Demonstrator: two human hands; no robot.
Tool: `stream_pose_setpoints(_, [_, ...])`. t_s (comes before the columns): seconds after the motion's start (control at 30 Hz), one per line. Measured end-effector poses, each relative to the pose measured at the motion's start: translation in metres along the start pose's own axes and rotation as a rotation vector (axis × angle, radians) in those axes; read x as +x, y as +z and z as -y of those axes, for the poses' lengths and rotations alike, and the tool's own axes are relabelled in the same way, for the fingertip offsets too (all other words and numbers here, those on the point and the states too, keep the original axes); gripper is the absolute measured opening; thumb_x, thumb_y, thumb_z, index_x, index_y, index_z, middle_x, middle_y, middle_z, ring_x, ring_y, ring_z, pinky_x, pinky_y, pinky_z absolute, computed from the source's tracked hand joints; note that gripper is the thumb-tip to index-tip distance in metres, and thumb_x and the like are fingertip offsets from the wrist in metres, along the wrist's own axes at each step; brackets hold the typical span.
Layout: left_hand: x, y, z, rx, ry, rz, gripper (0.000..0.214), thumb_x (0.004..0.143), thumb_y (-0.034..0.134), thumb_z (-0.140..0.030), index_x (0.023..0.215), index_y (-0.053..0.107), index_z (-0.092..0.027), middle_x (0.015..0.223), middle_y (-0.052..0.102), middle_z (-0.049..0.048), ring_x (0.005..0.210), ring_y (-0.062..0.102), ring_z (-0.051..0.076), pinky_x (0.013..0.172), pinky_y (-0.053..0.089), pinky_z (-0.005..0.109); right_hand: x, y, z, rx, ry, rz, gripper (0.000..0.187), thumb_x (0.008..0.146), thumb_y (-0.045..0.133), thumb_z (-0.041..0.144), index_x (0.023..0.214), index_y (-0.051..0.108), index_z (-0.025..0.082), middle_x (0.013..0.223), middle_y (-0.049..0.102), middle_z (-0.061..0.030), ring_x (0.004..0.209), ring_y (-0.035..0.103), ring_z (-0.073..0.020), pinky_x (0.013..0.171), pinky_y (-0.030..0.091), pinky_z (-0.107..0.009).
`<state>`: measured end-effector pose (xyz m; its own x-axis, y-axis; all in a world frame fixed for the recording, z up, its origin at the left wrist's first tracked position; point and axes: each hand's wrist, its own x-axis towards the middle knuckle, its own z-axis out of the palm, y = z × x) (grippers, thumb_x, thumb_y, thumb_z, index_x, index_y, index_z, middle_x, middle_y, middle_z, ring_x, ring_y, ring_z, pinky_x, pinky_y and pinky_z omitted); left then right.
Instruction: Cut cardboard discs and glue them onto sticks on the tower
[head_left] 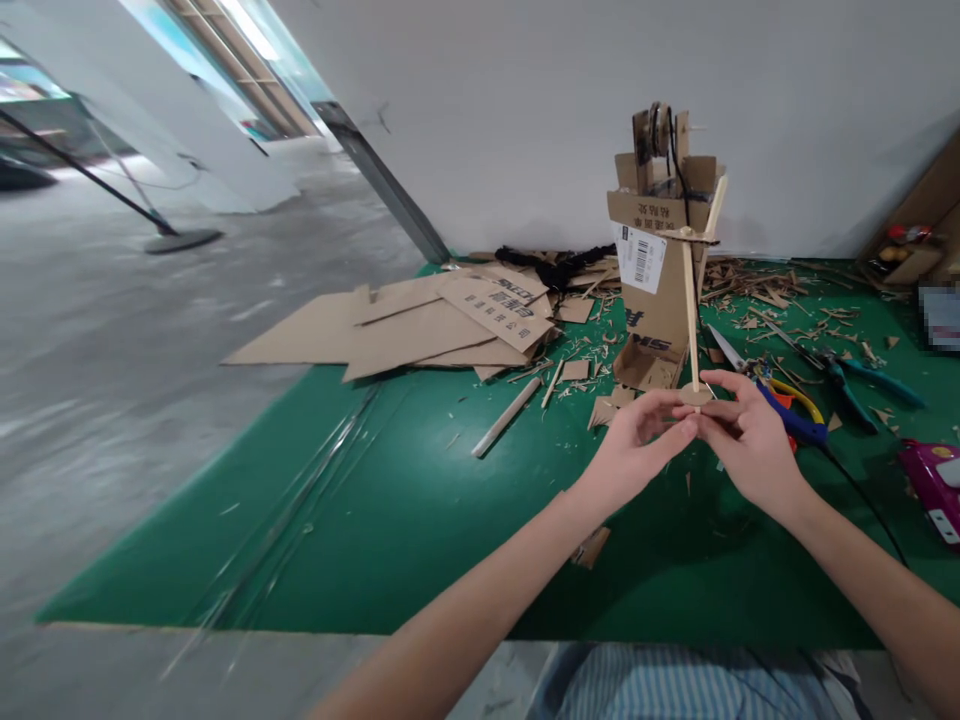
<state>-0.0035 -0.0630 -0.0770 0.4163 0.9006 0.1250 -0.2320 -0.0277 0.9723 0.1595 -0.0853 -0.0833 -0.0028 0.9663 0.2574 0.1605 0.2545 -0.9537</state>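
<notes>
My left hand (643, 432) pinches the near-left edge of a small round cardboard disc (694, 397). From the other side my right hand (750, 437) grips the same disc, its forefinger raised over the back edge. A thin wooden stick (691, 310) rises from the disc, leaning slightly left, with a short end showing below. At its top sits a flat cardboard piece (686, 236). Behind it stands a tall cardboard structure (656, 315), with a white label and wheel-like parts on top. Some fingertips are hidden behind the disc.
Flat cardboard sheets (405, 330) lie to the left on the green table (397, 530). A whitish stick (506, 417) lies nearer. On the right are blue-and-yellow-handled scissors (799, 410), teal-handled pliers (855, 390) and a magenta object (930, 480). Cardboard scraps (750, 285) litter the back.
</notes>
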Motion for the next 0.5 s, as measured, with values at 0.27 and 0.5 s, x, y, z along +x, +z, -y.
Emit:
stream_pose_setpoints(0.27, [0.001,0.002,-0.004,-0.092,-0.047,-0.099,0.024,0.073,0.084,-0.038,0.09,0.079,-0.022,0.116,0.074,0.009,0.091,0.07,0.018,0.066,0.057,0.024,-0.005,0.01,-0.014,0.13,0.049,0.122,0.058,0.09,0.067,0.032,0.143,0.044,0.025,0.091,0.079,-0.0045,0.083,0.079,-0.0239,0.08,0.067,-0.045])
stream_pose_setpoints(0.5, [0.003,0.002,-0.005,-0.204,-0.122,-0.169,0.024,0.068,0.087,-0.033,0.085,0.079,-0.018,0.098,0.074,0.0067,0.066,0.061,0.01,0.053,0.049,0.02,-0.003,0.018,-0.019,0.299,0.167,0.186,0.061,0.086,0.071,0.034,0.14,0.046,0.024,0.089,0.079,-0.0034,0.089,0.079,-0.025,0.089,0.065,-0.048])
